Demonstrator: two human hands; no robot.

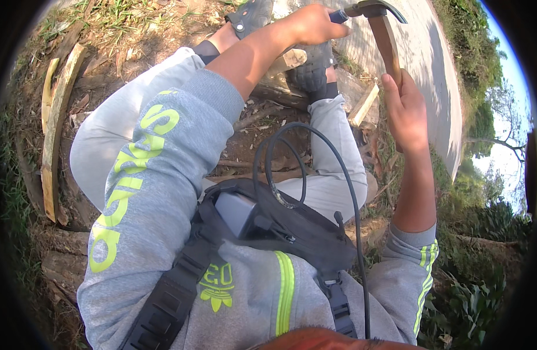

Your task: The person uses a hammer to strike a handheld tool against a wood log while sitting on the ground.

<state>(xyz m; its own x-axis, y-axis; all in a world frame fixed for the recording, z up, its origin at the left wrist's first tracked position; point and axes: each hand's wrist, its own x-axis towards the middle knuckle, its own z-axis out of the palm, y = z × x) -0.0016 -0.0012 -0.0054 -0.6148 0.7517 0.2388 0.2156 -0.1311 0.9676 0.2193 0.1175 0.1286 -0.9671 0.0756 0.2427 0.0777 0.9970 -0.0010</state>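
Observation:
My left hand (315, 24) is closed around a tool with a blue handle (339, 16); the rest of that tool is hidden by the hand. In my right hand (405, 111) is a claw hammer (385, 44), gripped by its wooden handle. The hammer's dark metal head lies beside the end of the blue handle, and whether they touch I cannot tell. A pale cut piece of wood (289, 62) sits below my left wrist, between my dark shoes.
Long split wood strips (59, 128) lie on the ground at left. Another cut wood piece (363, 106) rests near my right leg. A black cable (344, 169) loops over my lap from a black chest bag (303, 233). A pale path (423, 76) runs along the right, bordered by bushes.

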